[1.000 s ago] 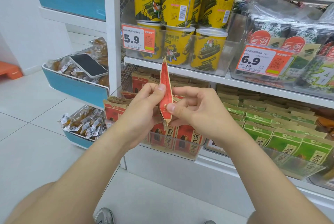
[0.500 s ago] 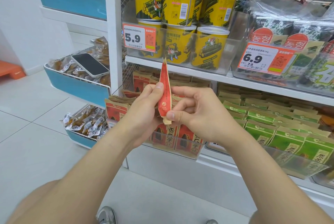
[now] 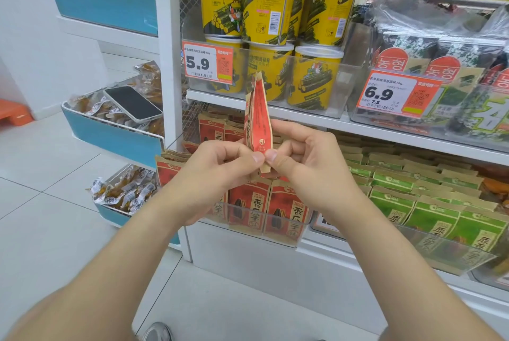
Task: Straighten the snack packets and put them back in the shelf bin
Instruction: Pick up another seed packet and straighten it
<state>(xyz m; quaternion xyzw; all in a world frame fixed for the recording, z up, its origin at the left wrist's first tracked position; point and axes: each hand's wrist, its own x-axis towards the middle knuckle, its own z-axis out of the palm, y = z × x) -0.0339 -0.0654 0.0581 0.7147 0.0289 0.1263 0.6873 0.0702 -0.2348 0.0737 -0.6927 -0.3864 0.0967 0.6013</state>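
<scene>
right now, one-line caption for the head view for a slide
Left hand and right hand pinch the lower end of an upright red snack packet in front of the clear shelf bin.

One wide-angle view from the person's head faces forward and down, close to the white metal shelf unit (image 3: 168, 51).

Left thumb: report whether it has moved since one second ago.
Yes: left thumb slid down the red packet, farther below the white shelf edge.

White shelf (image 3: 371, 131), clear bin (image 3: 275, 233) of red packets (image 3: 248, 208), green packets (image 3: 429, 211) beside it, yellow tubs (image 3: 314, 76) above
</scene>
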